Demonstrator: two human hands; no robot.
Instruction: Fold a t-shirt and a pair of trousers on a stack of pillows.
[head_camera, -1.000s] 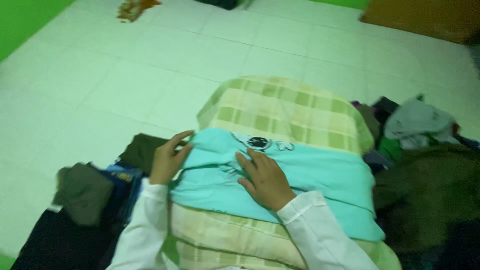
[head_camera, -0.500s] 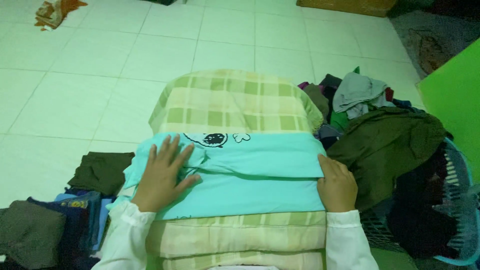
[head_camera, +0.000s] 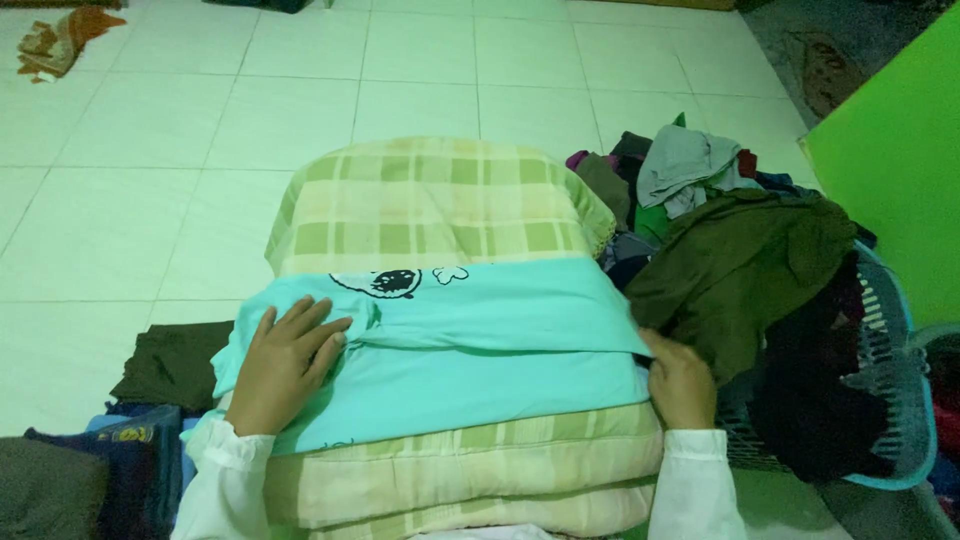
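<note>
Turquoise shirt (head_camera: 470, 345) — folded into a band, long axis running left to right, lying across the near half of a plaid pillow (head_camera: 430, 205); its dark cartoon print sits at the far edge. Left hand (head_camera: 285, 365) lies flat on the shirt's left end, fingers spread wide. Right hand (head_camera: 680, 380) grips the right end, fingers curled on the cloth. Just right — a blue laundry basket (head_camera: 895, 390) heaped with clothes, an olive garment (head_camera: 740, 265) on top. Folded dark clothes (head_camera: 175, 360) lie left on the tiled floor (head_camera: 150, 200).

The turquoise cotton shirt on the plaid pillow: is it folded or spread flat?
Folded: the turquoise cotton shirt shows a doubled-over flap across its middle, left hand flat on it, right hand at its edge.
</note>
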